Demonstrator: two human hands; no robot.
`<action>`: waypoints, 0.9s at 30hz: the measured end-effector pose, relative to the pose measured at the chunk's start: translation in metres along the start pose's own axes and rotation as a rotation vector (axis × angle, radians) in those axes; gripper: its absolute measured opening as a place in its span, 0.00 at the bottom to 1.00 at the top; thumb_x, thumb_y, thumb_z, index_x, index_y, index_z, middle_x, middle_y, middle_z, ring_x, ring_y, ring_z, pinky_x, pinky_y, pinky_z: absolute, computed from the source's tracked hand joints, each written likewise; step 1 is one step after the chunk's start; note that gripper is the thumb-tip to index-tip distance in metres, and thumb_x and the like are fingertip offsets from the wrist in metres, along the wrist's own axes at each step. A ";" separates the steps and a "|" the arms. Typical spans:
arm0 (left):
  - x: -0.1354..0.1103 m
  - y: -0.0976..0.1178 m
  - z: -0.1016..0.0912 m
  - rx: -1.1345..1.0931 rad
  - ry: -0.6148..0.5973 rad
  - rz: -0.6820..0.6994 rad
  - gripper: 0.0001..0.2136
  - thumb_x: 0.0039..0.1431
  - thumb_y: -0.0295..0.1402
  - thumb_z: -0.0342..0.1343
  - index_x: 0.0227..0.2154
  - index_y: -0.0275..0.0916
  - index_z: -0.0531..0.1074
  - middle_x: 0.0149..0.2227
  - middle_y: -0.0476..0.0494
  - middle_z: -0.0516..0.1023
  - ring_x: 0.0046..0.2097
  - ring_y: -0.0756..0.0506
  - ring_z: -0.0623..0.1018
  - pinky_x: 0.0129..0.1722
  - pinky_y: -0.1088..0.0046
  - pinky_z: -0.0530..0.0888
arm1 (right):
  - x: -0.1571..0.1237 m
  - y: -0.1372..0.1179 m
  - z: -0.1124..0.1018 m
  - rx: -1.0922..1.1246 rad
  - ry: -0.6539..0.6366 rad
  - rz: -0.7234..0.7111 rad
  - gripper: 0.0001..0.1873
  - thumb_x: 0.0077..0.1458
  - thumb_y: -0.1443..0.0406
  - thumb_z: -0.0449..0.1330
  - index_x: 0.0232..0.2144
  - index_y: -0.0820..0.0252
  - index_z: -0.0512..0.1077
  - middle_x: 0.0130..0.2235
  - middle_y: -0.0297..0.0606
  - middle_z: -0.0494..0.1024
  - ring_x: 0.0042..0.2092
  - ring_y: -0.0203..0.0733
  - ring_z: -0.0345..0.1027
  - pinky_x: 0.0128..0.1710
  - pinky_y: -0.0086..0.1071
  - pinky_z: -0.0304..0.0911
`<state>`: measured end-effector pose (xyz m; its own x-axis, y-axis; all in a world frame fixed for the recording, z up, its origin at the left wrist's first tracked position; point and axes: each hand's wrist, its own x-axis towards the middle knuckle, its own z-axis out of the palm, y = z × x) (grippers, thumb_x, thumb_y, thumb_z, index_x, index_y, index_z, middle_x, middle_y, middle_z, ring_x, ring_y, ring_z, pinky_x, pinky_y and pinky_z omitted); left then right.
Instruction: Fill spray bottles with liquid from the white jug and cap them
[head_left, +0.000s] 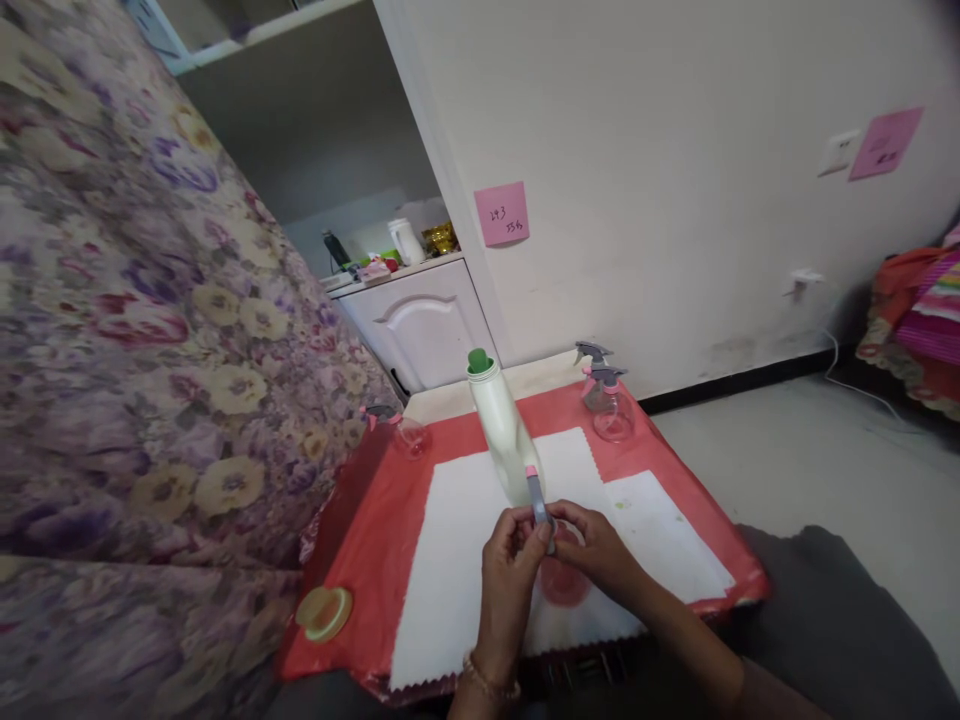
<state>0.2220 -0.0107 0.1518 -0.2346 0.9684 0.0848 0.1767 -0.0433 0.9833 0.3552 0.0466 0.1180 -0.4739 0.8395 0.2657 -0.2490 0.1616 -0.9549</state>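
The grey trigger head (537, 500) of a spray bottle, tipped with a pink nozzle, is pinched between the fingers of both hands. My left hand (514, 550) is closed on it from the left, and my right hand (592, 550) from the right. Below them shows a clear round bottle (564, 585), partly hidden by my hands; whether the head is attached to it I cannot tell. Just behind stands a tall white jug (504, 425) with a green piece (478, 361) in its mouth. White cloth (450, 560) lies under these things.
Spray bottles stand at the back right (613, 415) and back left (411, 438) of the red-covered table (367, 560). A yellowish lid-like piece (326, 613) lies at the front left. A floral curtain (187, 380) borders the left side; a wall (637, 200) rises behind.
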 end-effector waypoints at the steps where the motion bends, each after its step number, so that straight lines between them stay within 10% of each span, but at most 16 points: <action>1: 0.000 0.000 0.000 0.004 0.001 0.000 0.15 0.54 0.44 0.61 0.37 0.38 0.75 0.30 0.48 0.75 0.35 0.46 0.73 0.37 0.72 0.70 | 0.000 0.001 0.000 -0.009 0.003 -0.003 0.17 0.49 0.55 0.66 0.39 0.59 0.75 0.39 0.38 0.80 0.43 0.48 0.73 0.46 0.39 0.66; 9: 0.002 0.006 -0.003 0.037 -0.018 0.004 0.14 0.52 0.41 0.62 0.36 0.37 0.77 0.30 0.47 0.75 0.34 0.46 0.72 0.35 0.74 0.69 | -0.002 0.009 0.015 -0.087 0.246 -0.037 0.19 0.44 0.54 0.69 0.34 0.58 0.71 0.35 0.37 0.77 0.40 0.47 0.71 0.45 0.39 0.66; 15: 0.000 0.007 -0.003 0.024 -0.050 0.016 0.14 0.54 0.40 0.60 0.40 0.37 0.77 0.34 0.45 0.77 0.38 0.44 0.74 0.40 0.71 0.70 | -0.003 -0.003 0.002 -0.034 -0.025 -0.139 0.16 0.54 0.54 0.62 0.40 0.59 0.73 0.44 0.41 0.76 0.48 0.48 0.70 0.51 0.40 0.64; 22: 0.002 0.005 -0.003 0.023 -0.040 0.005 0.15 0.53 0.42 0.61 0.39 0.37 0.76 0.31 0.46 0.77 0.37 0.44 0.75 0.37 0.71 0.71 | -0.001 0.008 0.010 -0.109 0.236 -0.119 0.16 0.46 0.56 0.68 0.34 0.58 0.71 0.37 0.37 0.75 0.42 0.46 0.70 0.46 0.38 0.65; 27: 0.003 0.004 -0.002 0.024 -0.035 0.011 0.14 0.53 0.42 0.61 0.37 0.37 0.76 0.31 0.46 0.77 0.37 0.44 0.75 0.38 0.72 0.71 | -0.001 0.000 0.003 -0.046 -0.009 -0.133 0.14 0.53 0.56 0.63 0.39 0.58 0.74 0.42 0.39 0.76 0.47 0.47 0.70 0.49 0.38 0.64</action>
<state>0.2197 -0.0087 0.1559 -0.1986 0.9760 0.0898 0.2019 -0.0490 0.9782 0.3527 0.0439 0.1177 -0.4468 0.8043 0.3917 -0.2718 0.2952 -0.9160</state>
